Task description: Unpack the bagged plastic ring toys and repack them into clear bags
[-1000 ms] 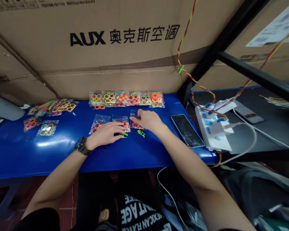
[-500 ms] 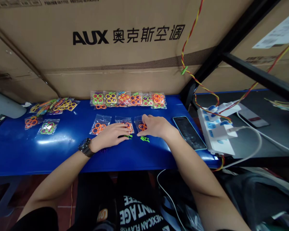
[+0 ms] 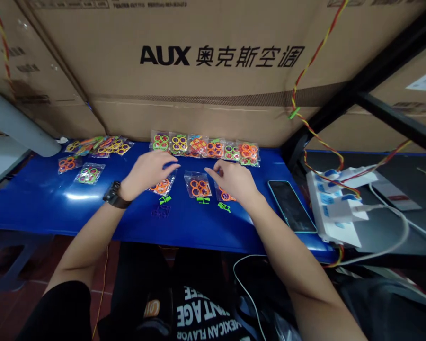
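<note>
My left hand [image 3: 147,174], thumb and fingers apart, is over the upper part of a clear bag with orange ring pieces [image 3: 160,187]. My right hand [image 3: 237,182] partly covers another bag of orange rings [image 3: 226,194]; its thumb points left, apart from the bent fingers, and nothing shows in it. Between the hands lies a third bag with orange rings [image 3: 200,188]. Below these bags are small green plastic pieces: one on the left [image 3: 165,200], a middle one [image 3: 203,200] and a right one [image 3: 224,207]. Dark purple pieces [image 3: 161,211] lie near the left one.
A row of filled bags [image 3: 199,146] lines the back of the blue table [image 3: 102,215], against a large carton [image 3: 216,85]. More bags [image 3: 110,146] are piled at back left. On the right are a phone [image 3: 291,206] and a power strip [image 3: 330,208] with cables.
My left hand has moved left and back, uncovering the middle bag and green pieces. My right hand stays by the right bag. The camera view has shifted.
</note>
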The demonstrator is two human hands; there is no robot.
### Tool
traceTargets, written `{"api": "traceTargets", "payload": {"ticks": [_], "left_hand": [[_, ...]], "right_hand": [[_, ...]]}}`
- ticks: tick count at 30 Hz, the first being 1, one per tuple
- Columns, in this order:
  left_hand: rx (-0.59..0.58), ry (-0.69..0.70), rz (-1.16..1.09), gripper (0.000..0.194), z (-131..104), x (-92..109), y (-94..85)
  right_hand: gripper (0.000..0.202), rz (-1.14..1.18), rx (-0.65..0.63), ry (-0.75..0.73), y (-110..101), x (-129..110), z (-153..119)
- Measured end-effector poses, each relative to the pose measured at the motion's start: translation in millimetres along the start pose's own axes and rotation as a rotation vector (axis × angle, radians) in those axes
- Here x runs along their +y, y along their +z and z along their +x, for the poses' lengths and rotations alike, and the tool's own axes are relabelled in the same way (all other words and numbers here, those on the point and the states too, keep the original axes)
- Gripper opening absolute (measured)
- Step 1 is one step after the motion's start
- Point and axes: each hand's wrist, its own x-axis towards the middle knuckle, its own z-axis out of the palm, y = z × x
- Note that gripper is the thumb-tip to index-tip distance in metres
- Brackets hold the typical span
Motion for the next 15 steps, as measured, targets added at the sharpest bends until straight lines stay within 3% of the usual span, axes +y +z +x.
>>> {"api": "traceTargets", "payload": {"ticks": [4,8,11,15], "left_hand": [[-0.205,-0.238,0.026,0.040,-8,-52,-26.6],[-0.324,-0.402,-0.079,0.042,-23,-89,-15.8],[-0.287,-0.505,-0.170,0.047,-31,-94,-0.6],[-0.217,-0.560,-0.212,0.049,-34,-85,17.6]], "right_hand": [[0.033,0.022,0.029,-0.132,12,-17,-6],[0.037,0.062,0.037,-0.474,20,-39,-20],[0.044,0.093,-0.053,-0.727,28,-59,-34],[0.050,0.054,-0.221,-0.912,42,-74,-46]]}}
